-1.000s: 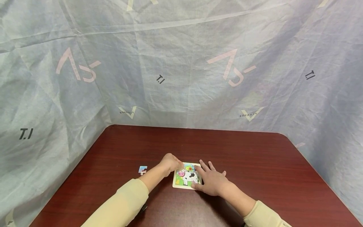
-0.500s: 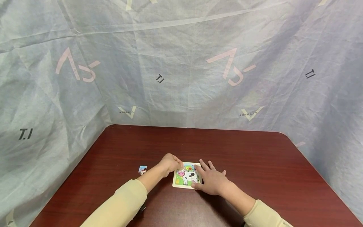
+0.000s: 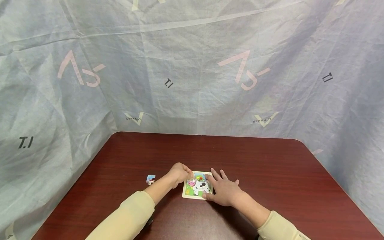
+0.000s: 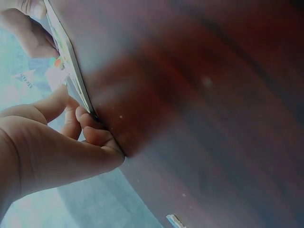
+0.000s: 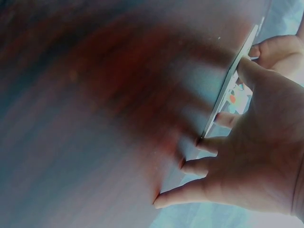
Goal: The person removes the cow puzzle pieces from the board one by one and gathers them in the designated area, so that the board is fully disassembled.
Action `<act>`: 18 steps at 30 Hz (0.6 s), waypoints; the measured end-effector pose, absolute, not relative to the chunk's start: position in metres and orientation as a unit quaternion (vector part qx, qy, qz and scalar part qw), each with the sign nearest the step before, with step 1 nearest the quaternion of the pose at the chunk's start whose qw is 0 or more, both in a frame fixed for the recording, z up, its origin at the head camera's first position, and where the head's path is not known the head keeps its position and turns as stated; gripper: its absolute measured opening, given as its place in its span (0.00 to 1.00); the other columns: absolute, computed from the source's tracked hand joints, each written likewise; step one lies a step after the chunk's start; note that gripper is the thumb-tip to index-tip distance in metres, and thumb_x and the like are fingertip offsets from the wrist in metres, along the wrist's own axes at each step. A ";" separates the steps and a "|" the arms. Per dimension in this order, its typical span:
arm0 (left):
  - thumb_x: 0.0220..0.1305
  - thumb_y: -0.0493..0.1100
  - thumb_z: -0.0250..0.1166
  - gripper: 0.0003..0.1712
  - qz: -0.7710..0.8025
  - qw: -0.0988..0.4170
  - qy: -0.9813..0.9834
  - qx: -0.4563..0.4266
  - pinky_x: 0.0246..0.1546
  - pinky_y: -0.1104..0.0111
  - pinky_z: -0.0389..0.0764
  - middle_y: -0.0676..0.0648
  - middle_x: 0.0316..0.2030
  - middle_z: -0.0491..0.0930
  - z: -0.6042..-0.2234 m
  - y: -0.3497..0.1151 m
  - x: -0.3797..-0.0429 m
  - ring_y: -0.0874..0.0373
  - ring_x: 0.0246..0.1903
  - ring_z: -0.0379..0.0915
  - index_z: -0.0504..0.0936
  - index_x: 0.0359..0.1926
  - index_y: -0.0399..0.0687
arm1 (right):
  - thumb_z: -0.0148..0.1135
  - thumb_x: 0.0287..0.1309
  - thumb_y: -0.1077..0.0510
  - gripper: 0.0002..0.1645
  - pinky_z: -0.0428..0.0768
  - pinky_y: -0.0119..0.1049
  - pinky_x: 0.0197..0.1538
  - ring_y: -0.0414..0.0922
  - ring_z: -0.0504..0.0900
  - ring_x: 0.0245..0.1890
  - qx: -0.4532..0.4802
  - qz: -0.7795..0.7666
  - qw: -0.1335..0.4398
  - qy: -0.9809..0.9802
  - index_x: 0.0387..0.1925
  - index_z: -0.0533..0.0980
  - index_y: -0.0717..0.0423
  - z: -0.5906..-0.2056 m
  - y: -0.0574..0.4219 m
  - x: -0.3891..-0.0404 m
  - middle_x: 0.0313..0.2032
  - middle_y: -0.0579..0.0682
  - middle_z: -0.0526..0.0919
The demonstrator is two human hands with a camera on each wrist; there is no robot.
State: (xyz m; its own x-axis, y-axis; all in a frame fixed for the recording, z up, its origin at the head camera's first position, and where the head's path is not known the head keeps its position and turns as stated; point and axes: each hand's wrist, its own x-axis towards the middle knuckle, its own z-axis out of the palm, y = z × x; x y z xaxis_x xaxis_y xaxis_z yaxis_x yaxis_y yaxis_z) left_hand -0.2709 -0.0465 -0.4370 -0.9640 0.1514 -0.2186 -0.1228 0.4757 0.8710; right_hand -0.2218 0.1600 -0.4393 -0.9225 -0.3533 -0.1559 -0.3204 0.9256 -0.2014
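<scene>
A square cow jigsaw puzzle [image 3: 198, 187] in a pale wooden frame lies flat on the table. My left hand [image 3: 180, 173] is at its upper left corner, thumb and fingertips together, pinching a puzzle piece that they largely cover. In the left wrist view, a small coloured piece [image 4: 57, 73] stands tilted above the board beside the thumb tip; the right wrist view shows the tilted piece [image 5: 240, 99] as well. My right hand [image 3: 226, 191] spreads over the board's right side. Its thumb and index finger rest on the board, the other fingers reach past it.
Loose puzzle matter, a blue-and-white piece [image 3: 151, 179] with a small pale bit at its lower end, lies left of the left hand. The dark red wooden table [image 3: 270, 166] extends round the board. Grey printed cloth [image 3: 192, 66] hangs behind and at both sides.
Hardly anything differs. The left forearm has shifted very slightly left; both hands keep their places at the board, and the loose piece stays put.
</scene>
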 end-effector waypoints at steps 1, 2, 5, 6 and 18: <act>0.60 0.30 0.71 0.06 0.512 0.132 0.849 0.011 0.50 0.54 0.75 0.45 0.37 0.78 -0.437 -0.047 -0.271 0.51 0.42 0.72 0.83 0.28 0.38 | 0.62 0.62 0.30 0.47 0.60 0.83 0.51 0.62 0.53 0.75 -0.172 -0.086 0.096 0.977 0.75 0.63 0.45 -0.439 0.160 -0.222 0.78 0.53 0.54; 0.59 0.30 0.71 0.06 0.514 0.131 0.848 0.014 0.48 0.56 0.75 0.45 0.36 0.78 -0.437 -0.047 -0.271 0.51 0.41 0.72 0.83 0.28 0.39 | 0.62 0.62 0.30 0.47 0.60 0.83 0.51 0.62 0.53 0.75 -0.171 -0.086 0.097 0.977 0.75 0.63 0.45 -0.439 0.160 -0.222 0.78 0.53 0.54; 0.57 0.30 0.72 0.05 0.516 0.131 0.846 0.025 0.44 0.59 0.73 0.45 0.36 0.77 -0.437 -0.048 -0.271 0.52 0.39 0.71 0.83 0.29 0.38 | 0.61 0.62 0.29 0.47 0.60 0.83 0.51 0.62 0.53 0.75 -0.170 -0.085 0.099 0.977 0.76 0.62 0.45 -0.439 0.160 -0.222 0.78 0.53 0.54; 0.57 0.30 0.73 0.05 0.517 0.133 0.845 0.027 0.43 0.60 0.73 0.45 0.36 0.77 -0.437 -0.049 -0.271 0.52 0.39 0.71 0.83 0.30 0.38 | 0.61 0.62 0.29 0.47 0.60 0.83 0.51 0.62 0.53 0.75 -0.169 -0.085 0.100 0.977 0.76 0.62 0.45 -0.439 0.160 -0.222 0.78 0.53 0.54; 0.55 0.30 0.75 0.07 0.522 0.133 0.842 0.028 0.39 0.64 0.73 0.45 0.35 0.77 -0.437 -0.049 -0.271 0.53 0.37 0.71 0.83 0.33 0.37 | 0.62 0.62 0.30 0.47 0.61 0.83 0.51 0.63 0.53 0.75 -0.173 -0.083 0.096 0.977 0.75 0.64 0.45 -0.439 0.159 -0.222 0.78 0.53 0.54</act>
State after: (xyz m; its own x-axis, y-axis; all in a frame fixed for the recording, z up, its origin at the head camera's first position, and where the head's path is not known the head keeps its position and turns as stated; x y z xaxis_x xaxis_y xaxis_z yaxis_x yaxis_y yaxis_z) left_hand -0.2711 -0.0489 -0.4371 -0.9629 0.1860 -0.1955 -0.0922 0.4541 0.8861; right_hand -0.2219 0.1595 -0.4388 -0.9219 -0.3534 -0.1588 -0.3213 0.9264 -0.1961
